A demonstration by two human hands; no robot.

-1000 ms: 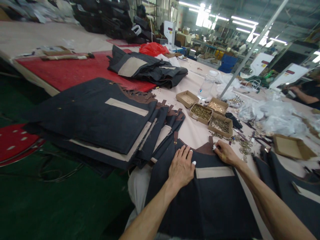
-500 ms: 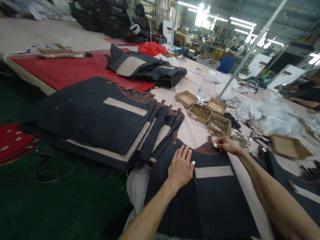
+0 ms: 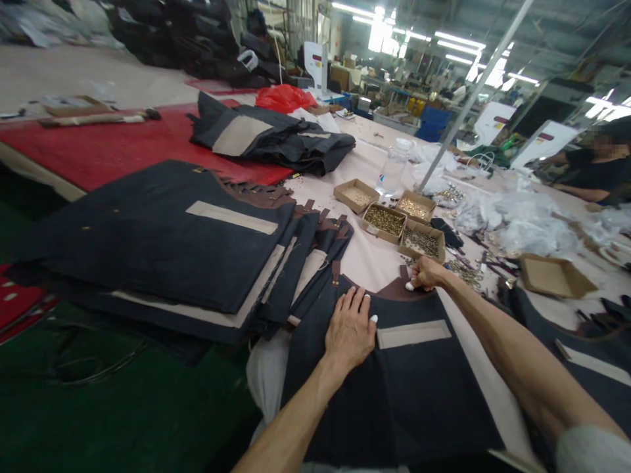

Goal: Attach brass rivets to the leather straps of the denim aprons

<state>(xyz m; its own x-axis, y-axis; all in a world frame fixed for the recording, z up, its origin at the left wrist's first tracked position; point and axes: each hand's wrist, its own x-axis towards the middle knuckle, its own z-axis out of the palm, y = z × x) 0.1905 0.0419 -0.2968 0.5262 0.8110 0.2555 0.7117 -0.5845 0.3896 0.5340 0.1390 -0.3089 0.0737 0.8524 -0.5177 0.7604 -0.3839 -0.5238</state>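
Note:
A dark cloth panel (image 3: 394,394) with brown trim (image 3: 397,290) along its curved edge lies in front of me. Flat on it rests my left hand (image 3: 351,325), fingers stretched out, with white coverings on some fingertips. My right hand (image 3: 426,273) is closed in a pinch at the trim, beside a small brown tab (image 3: 405,272); what its fingers hold is hidden. Another brown tab (image 3: 336,272) with small metal studs stands at the panel's left corner. A beige strip (image 3: 415,334) is sewn on the panel below my right hand.
To the left, similar panels (image 3: 148,230) lie stacked. Cardboard boxes of small metal parts (image 3: 384,222) stand beyond my hands, near a clear plastic jug (image 3: 394,167). A slanted metal pole (image 3: 473,98) rises behind them. On the right are plastic bags (image 3: 532,220) and a seated person (image 3: 599,167).
The view has swung slightly to the right, so things sit further left. My right hand stays at the trim with its wrist turned a little; my left hand keeps its place on the panel.

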